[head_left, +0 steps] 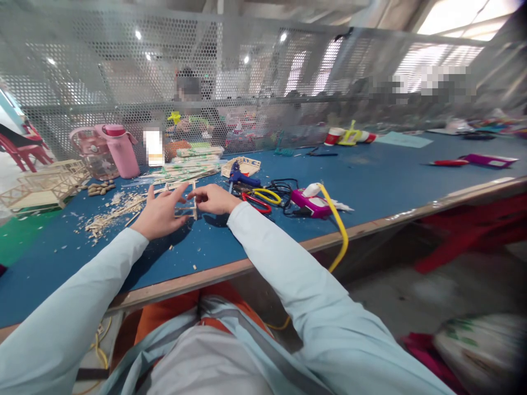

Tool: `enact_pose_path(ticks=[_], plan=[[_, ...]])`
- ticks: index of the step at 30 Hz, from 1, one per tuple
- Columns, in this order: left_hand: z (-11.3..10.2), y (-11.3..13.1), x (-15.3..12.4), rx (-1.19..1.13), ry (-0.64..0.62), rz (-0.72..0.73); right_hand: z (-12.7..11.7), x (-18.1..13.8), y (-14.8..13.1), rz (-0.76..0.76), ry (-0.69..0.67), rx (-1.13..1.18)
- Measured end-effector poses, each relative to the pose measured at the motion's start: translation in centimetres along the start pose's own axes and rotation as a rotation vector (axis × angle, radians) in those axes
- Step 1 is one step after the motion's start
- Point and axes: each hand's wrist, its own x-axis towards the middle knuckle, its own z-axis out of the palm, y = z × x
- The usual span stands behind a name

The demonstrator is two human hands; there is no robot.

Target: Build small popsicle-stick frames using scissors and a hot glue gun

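Note:
A small frame of wooden sticks stands on the blue table between my two hands. My left hand has its fingers spread and touches the frame's left side. My right hand pinches the frame's right top edge with thumb and forefinger. Both arms wear pale blue sleeves. Wood shavings and stick scraps lie just left of the left hand.
Right of my hands lie a blue glue gun, red and yellow scissors, black cords and a pink-white glue gun with a yellow cable. Behind are stick bundles, a pink bottle, a wooden model. A perforated screen stands behind.

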Motion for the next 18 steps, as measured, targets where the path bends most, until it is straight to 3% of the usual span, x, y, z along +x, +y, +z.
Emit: enact_pose_path(ticks=[2,5,7,11,18], plan=[[-1.1,-0.9,-0.5,-0.046,0.167,-0.062,-0.1,0.0,0.3,-0.018,0.080,0.033],[-2.3,-3.4,-1.3,-0.145,0.399,-0.336,-0.2,-0.1,0.6,-0.031,0.200,0.045],[-2.6,-5.2,-1.9,-0.190,0.293,-0.433,-0.2,-0.1,0.8,-0.037,0.225,0.047],[-1.5,-7.0,-2.5,-0.322,-0.098,-0.366,-0.1,-0.2,0.7,-0.063,0.130,0.104],[0.9,-5.5,-1.7,-0.331,-0.187,-0.266,0.1,-0.5,0.3,-0.080,0.071,0.163]])
